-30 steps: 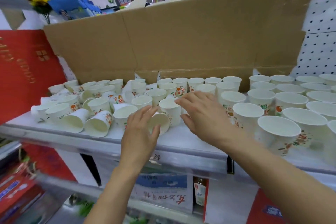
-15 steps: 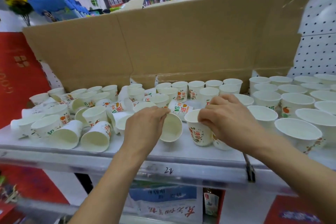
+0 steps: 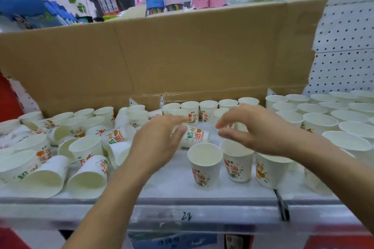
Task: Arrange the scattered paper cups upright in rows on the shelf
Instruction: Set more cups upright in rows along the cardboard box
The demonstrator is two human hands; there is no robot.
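Your left fingers (image 3: 176, 130) lie nearly straight and close together, stretched toward a tipped cup (image 3: 195, 136) that lies on its side just behind the front row. Whether the tips touch it cannot be told. Your left hand (image 3: 157, 143) holds nothing. Your right fingers (image 3: 228, 121) hang loosely curved, thumb apart from them, gripping nothing, and your right hand (image 3: 257, 129) hovers over standing cups near the middle of the shelf (image 3: 182, 216).

Below your hands the front row (image 3: 204, 164) has three cups mouth-up, side by side near the shelf's front edge. To your right the upright rows (image 3: 344, 125) fill that end, and a back row (image 3: 208, 107) stands along the cardboard box (image 3: 182, 56). The right part looks done.

To your left the heap (image 3: 60, 163) is what remains: many cups on their sides with mouths toward you, some leaning on neighbours, a few upright but out of line. By my judgement a good share of the job is left there, starting with the tipped cup at your fingertips.

Half a second ago your left hand held a cup tilted with its mouth toward you, and your right gripped the rim of an upright one. Now both hands have let go, and a cup stands at the left end of the front row, probably the tilted one. The tipped cup lies where it did.
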